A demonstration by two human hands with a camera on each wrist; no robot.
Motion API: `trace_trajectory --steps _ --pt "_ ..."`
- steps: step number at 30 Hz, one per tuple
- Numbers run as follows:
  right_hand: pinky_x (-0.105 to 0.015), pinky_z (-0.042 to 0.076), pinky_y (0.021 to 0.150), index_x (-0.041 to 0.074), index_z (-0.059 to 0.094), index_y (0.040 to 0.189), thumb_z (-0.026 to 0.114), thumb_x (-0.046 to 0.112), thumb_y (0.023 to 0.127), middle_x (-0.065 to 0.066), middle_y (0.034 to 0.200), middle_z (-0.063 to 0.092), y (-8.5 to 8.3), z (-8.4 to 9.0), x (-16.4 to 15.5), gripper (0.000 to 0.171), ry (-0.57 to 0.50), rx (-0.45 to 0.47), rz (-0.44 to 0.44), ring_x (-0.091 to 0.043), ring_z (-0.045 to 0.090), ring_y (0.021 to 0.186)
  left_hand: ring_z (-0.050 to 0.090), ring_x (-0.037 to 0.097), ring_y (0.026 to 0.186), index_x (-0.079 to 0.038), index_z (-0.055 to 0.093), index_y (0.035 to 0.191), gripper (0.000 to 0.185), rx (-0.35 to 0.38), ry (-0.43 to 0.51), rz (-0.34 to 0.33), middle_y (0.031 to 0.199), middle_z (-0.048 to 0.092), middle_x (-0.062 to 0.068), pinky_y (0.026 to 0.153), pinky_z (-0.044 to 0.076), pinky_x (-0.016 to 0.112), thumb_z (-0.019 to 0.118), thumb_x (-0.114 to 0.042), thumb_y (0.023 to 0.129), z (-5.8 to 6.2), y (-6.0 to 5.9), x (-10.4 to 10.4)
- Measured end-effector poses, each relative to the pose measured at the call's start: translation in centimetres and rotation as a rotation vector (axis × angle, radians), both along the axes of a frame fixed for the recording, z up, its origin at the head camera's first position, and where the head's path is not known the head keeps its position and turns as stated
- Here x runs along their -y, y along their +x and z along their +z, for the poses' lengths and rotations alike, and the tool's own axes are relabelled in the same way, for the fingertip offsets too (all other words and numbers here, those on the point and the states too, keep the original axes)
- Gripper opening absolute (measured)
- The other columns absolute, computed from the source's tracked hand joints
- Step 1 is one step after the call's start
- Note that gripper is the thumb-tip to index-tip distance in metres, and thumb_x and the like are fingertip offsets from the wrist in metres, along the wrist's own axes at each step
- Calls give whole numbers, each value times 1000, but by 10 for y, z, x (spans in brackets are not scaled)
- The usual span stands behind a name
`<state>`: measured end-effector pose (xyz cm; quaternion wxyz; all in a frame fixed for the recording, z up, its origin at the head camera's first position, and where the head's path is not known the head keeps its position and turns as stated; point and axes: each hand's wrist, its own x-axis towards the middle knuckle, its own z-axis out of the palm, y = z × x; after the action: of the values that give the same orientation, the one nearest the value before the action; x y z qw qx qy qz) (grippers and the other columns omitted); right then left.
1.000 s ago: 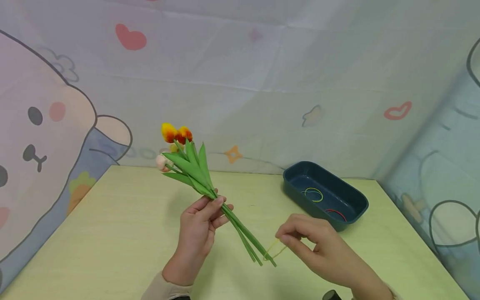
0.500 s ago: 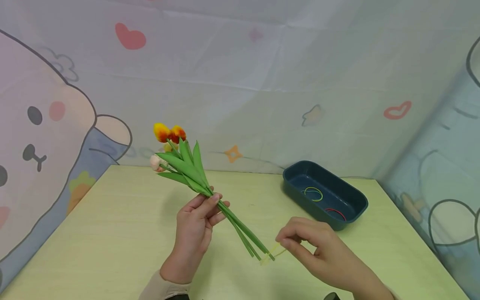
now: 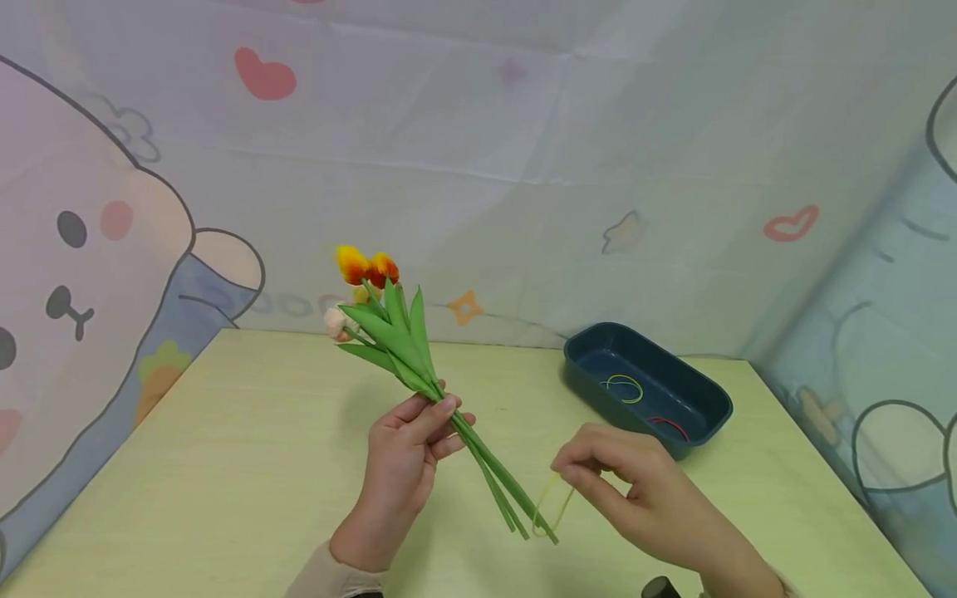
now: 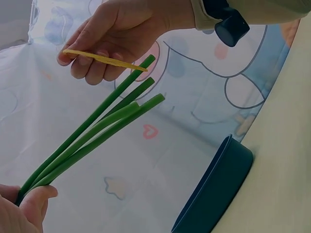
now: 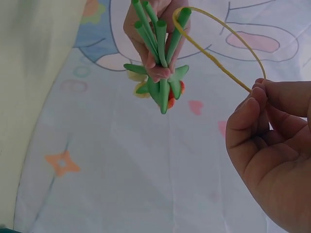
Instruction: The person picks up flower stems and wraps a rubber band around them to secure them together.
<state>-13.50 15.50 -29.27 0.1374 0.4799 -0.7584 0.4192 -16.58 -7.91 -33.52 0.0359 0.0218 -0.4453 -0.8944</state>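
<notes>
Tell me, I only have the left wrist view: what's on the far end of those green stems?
Observer: Orange-yellow artificial flowers with green leaves.
Operator: Is anything in the blue tray?
Observer: Yes, loose rubber bands: a green one and a red one.
Operator: Is the yellow band round the stems?
Observer: The right wrist view shows its loop hooked over one stem tip only, the right hand pinching the other end.

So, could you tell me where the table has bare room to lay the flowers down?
The table is bare left of the left hand, out to the bunny curtain. The right is crowded: the right hand pinches a yellow rubber band beside the blue tray.
</notes>
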Motion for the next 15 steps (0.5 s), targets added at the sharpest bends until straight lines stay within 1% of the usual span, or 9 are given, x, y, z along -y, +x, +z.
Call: trace_trajectory --steps 4,7,11,15 --pt "-14 49 60 16 63 101 62 -12 87 7 82 56 -4 -2 2 31 4 21 6 -5 51 72 71 17 72 -4 68 99 18 7 -15 -50 84 64 5 69 61 29 58 8 90 -2 3 -6" --pt "-15 48 58 16 63 101 62 -11 88 7 80 55 -8 -4 3 30 5 37 10 -5 51 71 71 16 73 -3 67 98 16 15 -22 -90 83 65 4 68 61 28 59 7 89 -4 6 -10" --pt "-15 47 55 15 64 101 61 -9 89 5 78 55 -12 -9 6 27 1 80 25 -6 49 67 70 16 74 -3 67 96 13 33 -30 -143 83 66 3 69 61 27 60 5 90 -5 10 -15" --pt "-18 49 56 14 65 101 60 -7 91 3 78 56 -15 -14 9 24 -3 135 29 -7 50 67 71 16 74 0 66 102 14 52 -30 -196 84 66 3 70 61 29 60 4 90 -8 13 -20"
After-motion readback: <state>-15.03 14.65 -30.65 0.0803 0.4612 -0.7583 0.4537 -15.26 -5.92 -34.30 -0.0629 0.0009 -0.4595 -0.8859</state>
